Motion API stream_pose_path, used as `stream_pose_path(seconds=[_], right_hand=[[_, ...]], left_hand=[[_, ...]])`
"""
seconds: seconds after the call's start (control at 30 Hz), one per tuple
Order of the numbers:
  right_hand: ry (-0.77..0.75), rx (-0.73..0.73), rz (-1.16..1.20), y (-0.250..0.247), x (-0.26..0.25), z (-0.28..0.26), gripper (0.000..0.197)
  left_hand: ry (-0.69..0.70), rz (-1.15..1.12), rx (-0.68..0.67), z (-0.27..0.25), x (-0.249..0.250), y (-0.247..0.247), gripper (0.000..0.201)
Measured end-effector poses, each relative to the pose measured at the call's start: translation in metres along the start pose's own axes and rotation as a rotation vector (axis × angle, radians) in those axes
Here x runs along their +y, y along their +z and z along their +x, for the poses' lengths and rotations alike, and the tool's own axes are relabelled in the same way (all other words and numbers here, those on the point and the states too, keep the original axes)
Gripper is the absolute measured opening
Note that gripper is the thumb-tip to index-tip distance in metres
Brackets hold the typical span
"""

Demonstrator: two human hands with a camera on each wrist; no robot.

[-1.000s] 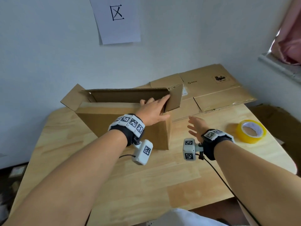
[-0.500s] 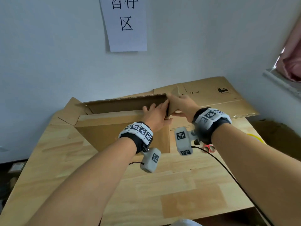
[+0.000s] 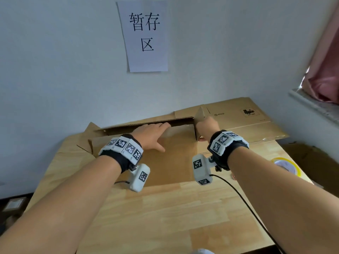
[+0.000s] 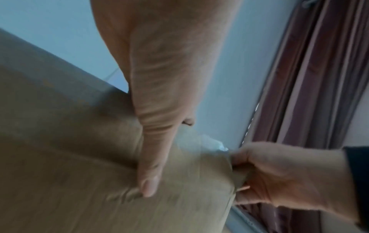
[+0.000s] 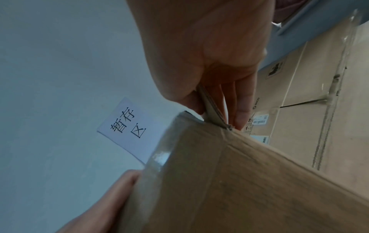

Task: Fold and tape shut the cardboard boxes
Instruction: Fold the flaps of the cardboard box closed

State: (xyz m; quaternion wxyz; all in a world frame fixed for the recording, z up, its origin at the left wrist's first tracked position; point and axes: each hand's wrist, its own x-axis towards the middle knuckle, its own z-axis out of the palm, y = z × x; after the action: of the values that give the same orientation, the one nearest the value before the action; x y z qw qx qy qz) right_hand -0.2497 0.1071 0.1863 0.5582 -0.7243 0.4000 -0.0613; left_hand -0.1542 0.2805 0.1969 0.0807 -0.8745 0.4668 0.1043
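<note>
A brown cardboard box (image 3: 170, 158) stands open-topped on the wooden table (image 3: 165, 208). My left hand (image 3: 150, 133) lies flat with straight fingers on the near long flap and presses it down over the opening. The left wrist view shows its thumb (image 4: 149, 181) on the cardboard. My right hand (image 3: 206, 125) pinches the box's right end flap (image 3: 199, 116), which stands upright. In the right wrist view the flap edge (image 5: 211, 107) sits between thumb and fingers. The far long flap and the left flap stand out from the box. A yellow tape roll (image 3: 291, 166) lies at the right, half hidden by my forearm.
Flattened cardboard boxes (image 3: 247, 118) are stacked at the table's back right, just behind the right flap. A paper sign (image 3: 146, 35) hangs on the wall. A window sill (image 3: 315, 105) and pink curtain are at the right. A black cable (image 3: 244, 198) trails from my right wrist.
My right hand rose from the table and took hold of the right end flap. My left hand slid left along the near flap and pressed it flatter. The head view tilted upward.
</note>
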Motion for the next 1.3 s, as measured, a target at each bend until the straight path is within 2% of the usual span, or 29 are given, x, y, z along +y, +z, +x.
stream_pose_path(seconds=[0.13, 0.17, 0.23, 0.3, 0.37, 0.43, 0.5, 0.67, 0.73, 0.87, 0.97, 1.07, 1.13, 1.23, 1.3], right_hand=[[0.025, 0.026, -0.010, 0.005, -0.001, 0.002, 0.025], [0.020, 0.011, 0.000, 0.006, 0.000, 0.001, 0.025], [0.000, 0.010, 0.028, 0.007, 0.007, 0.003, 0.030], [0.006, -0.002, 0.070, 0.007, 0.014, 0.002, 0.028], [0.000, 0.022, 0.106, 0.010, 0.019, 0.003, 0.032], [-0.009, 0.042, 0.071, 0.013, 0.019, 0.001, 0.035], [-0.006, 0.058, 0.034, 0.014, 0.018, -0.001, 0.035], [-0.035, 0.096, -0.073, 0.017, 0.016, -0.009, 0.039], [-0.063, 0.098, -0.059, 0.017, 0.017, -0.010, 0.039], [-0.075, 0.158, 0.006, 0.018, 0.026, -0.009, 0.035], [-0.120, 0.179, 0.064, 0.017, 0.040, -0.007, 0.036], [-0.189, 0.126, 0.130, 0.016, 0.051, -0.009, 0.033], [-0.207, 0.106, 0.081, 0.016, 0.052, -0.010, 0.025], [-0.117, 0.093, -0.195, 0.020, 0.048, -0.005, 0.033], [-0.065, 0.042, -0.323, 0.024, 0.041, 0.000, 0.020]], left_hand=[[0.038, 0.008, -0.023, -0.015, -0.013, -0.010, 0.035], [0.059, -0.036, -0.024, -0.017, -0.014, -0.005, 0.031], [0.077, -0.156, -0.012, -0.021, -0.017, 0.013, 0.047], [0.073, -0.177, 0.010, -0.024, -0.021, 0.033, 0.067], [0.064, -0.105, -0.010, -0.028, -0.022, 0.052, 0.059], [0.064, -0.106, -0.069, -0.031, -0.019, 0.061, 0.068], [0.047, -0.221, -0.107, -0.027, -0.022, 0.058, 0.069], [0.033, -0.421, -0.231, -0.022, -0.036, 0.040, 0.048], [-0.001, -0.351, -0.197, -0.021, -0.028, 0.042, 0.041], [-0.053, -0.147, 0.003, -0.015, -0.010, 0.053, 0.036], [-0.075, -0.174, 0.085, -0.015, -0.005, 0.052, 0.031], [-0.102, -0.234, 0.089, -0.014, -0.003, 0.055, 0.027], [-0.116, -0.246, 0.106, -0.009, -0.002, 0.056, 0.026], [-0.103, -0.235, 0.096, -0.003, 0.006, 0.053, 0.029], [-0.093, -0.224, 0.095, -0.002, 0.009, 0.051, 0.029]])
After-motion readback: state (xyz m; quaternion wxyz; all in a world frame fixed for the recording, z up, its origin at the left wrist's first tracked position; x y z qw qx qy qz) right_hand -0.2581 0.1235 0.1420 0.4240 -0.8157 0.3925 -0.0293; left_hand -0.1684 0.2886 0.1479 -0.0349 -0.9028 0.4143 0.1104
